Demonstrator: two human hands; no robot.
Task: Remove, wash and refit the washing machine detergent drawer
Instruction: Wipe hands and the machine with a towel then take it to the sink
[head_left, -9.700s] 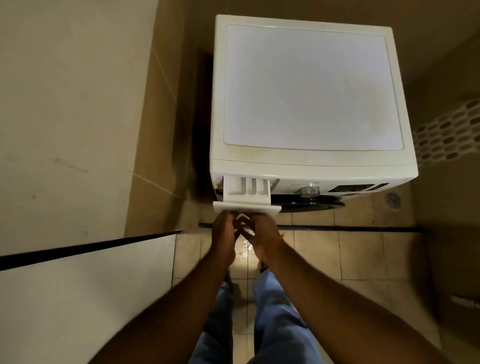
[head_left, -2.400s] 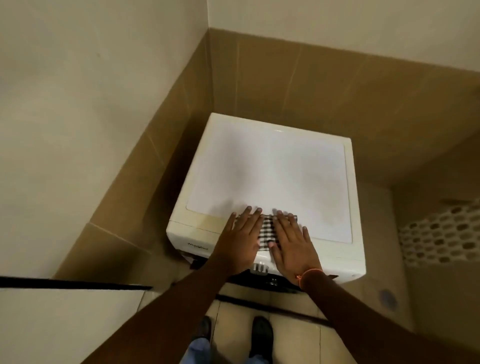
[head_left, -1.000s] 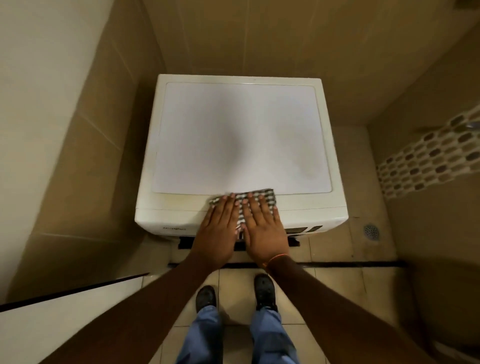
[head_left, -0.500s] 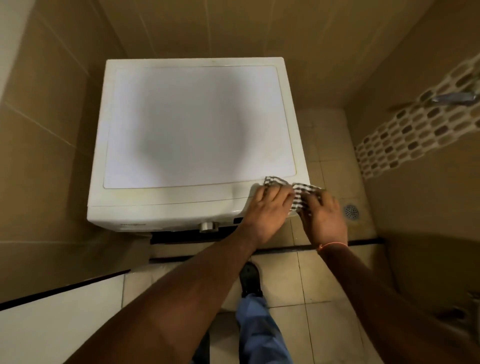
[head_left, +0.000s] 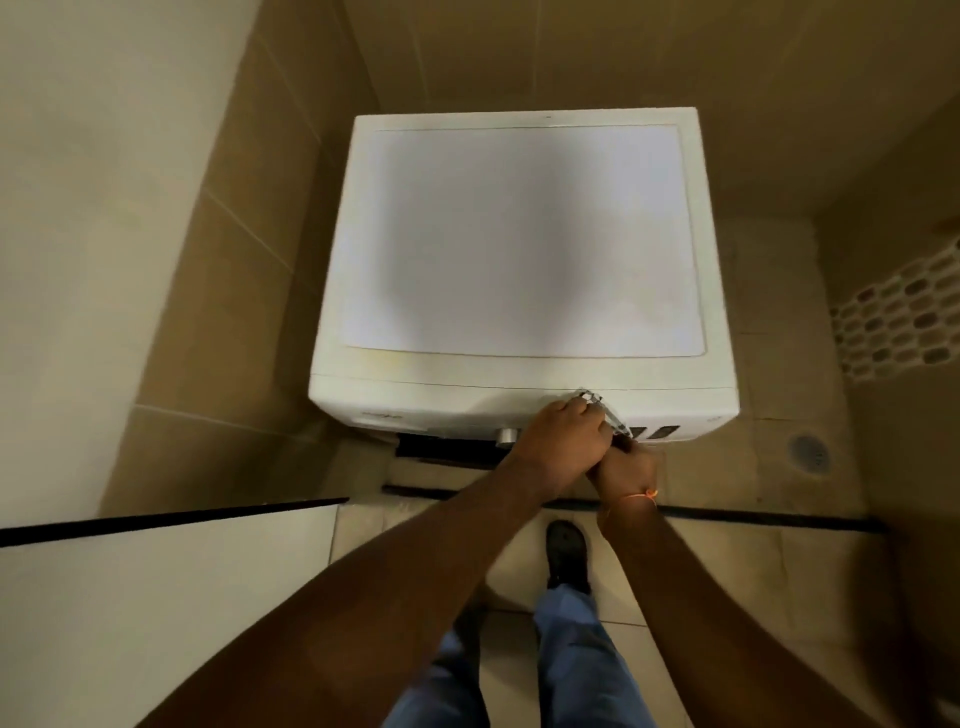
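Head view, hands: left hand (head_left: 563, 447) and right hand (head_left: 626, 470) both clench a checked cloth (head_left: 602, 410) against the control panel (head_left: 649, 431).
Drawer: shut at the washing machine (head_left: 524, 239) front's left; left hand nearer.

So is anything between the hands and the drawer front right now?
Nothing visible blocks it. Both hands, left hand and right hand, hold a checked cloth at the washer's control panel, right of the knob. The drawer looks shut, at the panel's left end.
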